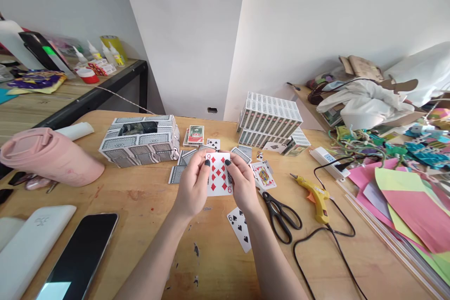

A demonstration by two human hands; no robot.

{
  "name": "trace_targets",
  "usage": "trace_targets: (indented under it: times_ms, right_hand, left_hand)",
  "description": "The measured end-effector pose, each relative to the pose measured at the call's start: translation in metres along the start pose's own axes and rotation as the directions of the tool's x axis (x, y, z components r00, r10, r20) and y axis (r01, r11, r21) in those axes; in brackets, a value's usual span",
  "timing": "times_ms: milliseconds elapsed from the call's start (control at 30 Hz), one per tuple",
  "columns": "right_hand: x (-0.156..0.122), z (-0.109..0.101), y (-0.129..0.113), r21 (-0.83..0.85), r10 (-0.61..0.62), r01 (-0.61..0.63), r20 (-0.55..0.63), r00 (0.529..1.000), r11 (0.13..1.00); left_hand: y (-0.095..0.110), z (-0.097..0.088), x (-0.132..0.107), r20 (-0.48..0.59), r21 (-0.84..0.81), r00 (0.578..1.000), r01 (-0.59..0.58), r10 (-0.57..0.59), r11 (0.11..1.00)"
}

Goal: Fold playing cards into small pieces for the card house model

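The nine of diamonds (218, 179) is held up off the table (140, 218), face toward my camera, to the left of the scissors (270, 198) and a little beyond them. I have the left hand (192, 183) grasping its left side, the thumb with its dark nail pressed on the face near the top; the right hand (244, 183) pinches the right side in the same way, its thumb about level with the other. The fingers behind the card are mostly hidden from me, so I cannot tell exactly how they lie. Just left of the scissors I see the six of spades (239, 230), face up and partly covered by the right forearm. A court card (266, 175) lies just beyond them, by the blade end. To their right is the yellow glue gun (319, 199), with the white power strip (327, 161) farther off on that side. Well beyond the scissors stand the stacked card packs (269, 117). Far to their left and beyond, I make out a box covered in playing cards (149, 145), then the pink tumbler (66, 154); the phone (79, 253) is also well left, but nearer to me.
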State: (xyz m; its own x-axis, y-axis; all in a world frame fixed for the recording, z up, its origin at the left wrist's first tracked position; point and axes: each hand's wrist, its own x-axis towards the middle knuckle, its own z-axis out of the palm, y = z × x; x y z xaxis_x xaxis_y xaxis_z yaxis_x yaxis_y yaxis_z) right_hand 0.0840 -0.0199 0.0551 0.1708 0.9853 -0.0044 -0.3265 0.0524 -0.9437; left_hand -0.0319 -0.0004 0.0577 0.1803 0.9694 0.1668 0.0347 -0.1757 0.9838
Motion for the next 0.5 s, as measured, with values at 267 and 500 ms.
trace_targets:
  times_ms: [267,500]
  right_hand:
    - [-0.0002,-0.0031,0.0035,-0.078,-0.041,0.038,-0.033,0.999,0.996]
    - [-0.0017,-0.0002,-0.0009,-0.143,-0.116,0.109,-0.046,0.992,0.984]
  left_hand:
    - [-0.0008,0.0007,-0.0014,0.016,-0.1,0.999,0.047,-0.046,0.994]
    - [0.0039,0.0033,0.0018,0.026,-0.196,0.993,0.116,-0.113,0.974]
